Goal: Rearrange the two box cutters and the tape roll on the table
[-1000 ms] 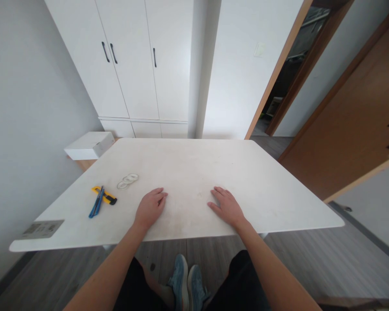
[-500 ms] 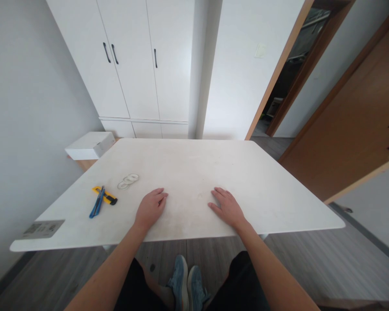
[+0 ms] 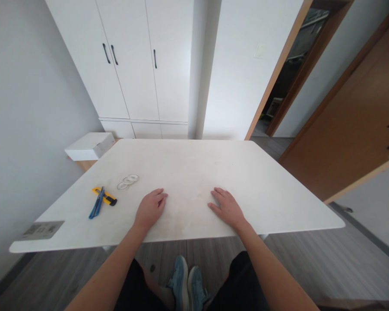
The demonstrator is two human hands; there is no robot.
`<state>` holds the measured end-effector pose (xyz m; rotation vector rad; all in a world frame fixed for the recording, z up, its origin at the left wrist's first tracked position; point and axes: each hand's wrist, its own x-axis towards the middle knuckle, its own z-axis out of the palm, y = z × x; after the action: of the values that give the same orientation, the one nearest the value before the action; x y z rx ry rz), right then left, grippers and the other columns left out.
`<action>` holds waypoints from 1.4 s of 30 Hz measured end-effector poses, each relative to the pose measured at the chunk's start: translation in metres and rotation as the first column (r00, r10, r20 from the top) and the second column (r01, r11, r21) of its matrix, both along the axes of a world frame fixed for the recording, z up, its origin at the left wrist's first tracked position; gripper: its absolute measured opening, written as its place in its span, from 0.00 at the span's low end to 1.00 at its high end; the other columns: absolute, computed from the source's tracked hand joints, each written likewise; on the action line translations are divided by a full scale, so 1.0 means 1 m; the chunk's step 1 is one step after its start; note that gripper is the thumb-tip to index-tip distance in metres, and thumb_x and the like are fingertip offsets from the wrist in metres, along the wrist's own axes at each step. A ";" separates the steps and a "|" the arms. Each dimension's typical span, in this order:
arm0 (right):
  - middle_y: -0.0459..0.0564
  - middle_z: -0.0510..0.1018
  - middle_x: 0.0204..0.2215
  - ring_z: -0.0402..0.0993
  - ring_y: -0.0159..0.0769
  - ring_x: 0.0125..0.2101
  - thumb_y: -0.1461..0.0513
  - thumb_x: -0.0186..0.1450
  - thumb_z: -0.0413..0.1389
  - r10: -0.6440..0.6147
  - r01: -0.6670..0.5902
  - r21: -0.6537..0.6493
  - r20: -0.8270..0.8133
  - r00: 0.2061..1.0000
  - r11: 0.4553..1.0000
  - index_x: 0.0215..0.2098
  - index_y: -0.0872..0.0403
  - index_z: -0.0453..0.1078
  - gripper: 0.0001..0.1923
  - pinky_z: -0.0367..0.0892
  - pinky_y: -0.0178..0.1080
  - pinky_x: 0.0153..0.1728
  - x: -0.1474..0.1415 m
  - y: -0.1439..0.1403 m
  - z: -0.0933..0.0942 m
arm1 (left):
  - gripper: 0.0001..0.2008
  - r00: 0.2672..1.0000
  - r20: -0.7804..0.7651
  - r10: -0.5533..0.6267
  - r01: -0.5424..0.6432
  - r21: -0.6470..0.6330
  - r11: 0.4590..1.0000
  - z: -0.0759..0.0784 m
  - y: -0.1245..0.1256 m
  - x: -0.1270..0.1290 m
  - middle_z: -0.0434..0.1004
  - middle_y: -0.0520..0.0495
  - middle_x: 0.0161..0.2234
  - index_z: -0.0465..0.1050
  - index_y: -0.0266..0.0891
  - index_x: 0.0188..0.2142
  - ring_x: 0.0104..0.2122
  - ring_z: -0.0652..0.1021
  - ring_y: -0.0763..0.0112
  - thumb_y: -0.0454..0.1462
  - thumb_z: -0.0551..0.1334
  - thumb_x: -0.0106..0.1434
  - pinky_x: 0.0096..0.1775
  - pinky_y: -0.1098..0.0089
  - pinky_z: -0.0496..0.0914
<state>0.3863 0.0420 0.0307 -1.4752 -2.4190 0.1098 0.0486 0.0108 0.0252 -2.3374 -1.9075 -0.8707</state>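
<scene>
One head view, from above the near side of the table (image 3: 188, 168), forward-down toward the white cabinet (image 3: 136, 82).

Only the framing has shifted, and by a sliver: well beyond the left hand (image 3: 151, 207), the black cabinet handles (image 3: 114, 55) sit a touch lower in view than a second ago. The white box (image 3: 90, 146), beyond and left of that hand, seems fractionally lower too, though the soft image makes this hard to judge.
</scene>
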 end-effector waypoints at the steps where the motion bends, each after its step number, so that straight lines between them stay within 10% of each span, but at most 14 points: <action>1: 0.58 0.66 0.63 0.60 0.46 0.63 0.49 0.70 0.50 0.002 -0.002 0.000 -0.003 1.000 1.000 0.62 0.55 0.66 0.28 0.52 0.52 0.64 0.000 0.000 0.000 | 0.18 1.000 0.001 0.001 -0.001 0.001 1.000 0.000 0.000 0.000 0.79 0.42 0.51 0.81 0.40 0.43 0.51 0.78 0.60 0.40 0.52 0.68 0.56 0.58 0.70; 31: 0.60 0.69 0.61 0.63 0.48 0.61 0.51 0.69 0.50 -0.024 0.024 0.013 -0.005 1.000 1.000 0.59 0.54 0.69 0.25 0.56 0.52 0.62 -0.004 0.002 0.004 | 0.17 1.000 0.007 -0.002 0.002 -0.003 1.000 -0.004 0.001 0.000 0.79 0.43 0.51 0.80 0.42 0.43 0.51 0.77 0.61 0.39 0.52 0.68 0.57 0.56 0.70; 36: 0.57 0.78 0.50 0.73 0.44 0.51 0.56 0.70 0.49 0.050 -0.053 -0.060 -0.049 0.998 0.997 0.50 0.54 0.74 0.17 0.66 0.45 0.55 -0.053 0.018 0.027 | 0.16 1.000 0.011 -0.007 0.007 -0.007 1.000 -0.003 0.001 0.001 0.79 0.40 0.51 0.81 0.40 0.43 0.52 0.76 0.59 0.37 0.53 0.68 0.57 0.57 0.68; 42: 0.51 0.77 0.54 0.73 0.40 0.52 0.59 0.68 0.55 0.356 -0.378 -0.174 -0.143 0.923 0.910 0.55 0.51 0.72 0.18 0.66 0.44 0.55 -0.177 0.058 0.064 | 0.13 0.998 0.056 -0.026 0.027 -0.013 1.000 0.005 -0.002 0.003 0.79 0.40 0.48 0.80 0.41 0.39 0.50 0.77 0.59 0.33 0.55 0.65 0.55 0.57 0.69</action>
<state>0.2098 0.0997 0.0942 -1.0316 -2.6269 0.5146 0.0520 0.0091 0.0300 -2.3766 -1.9131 -0.9382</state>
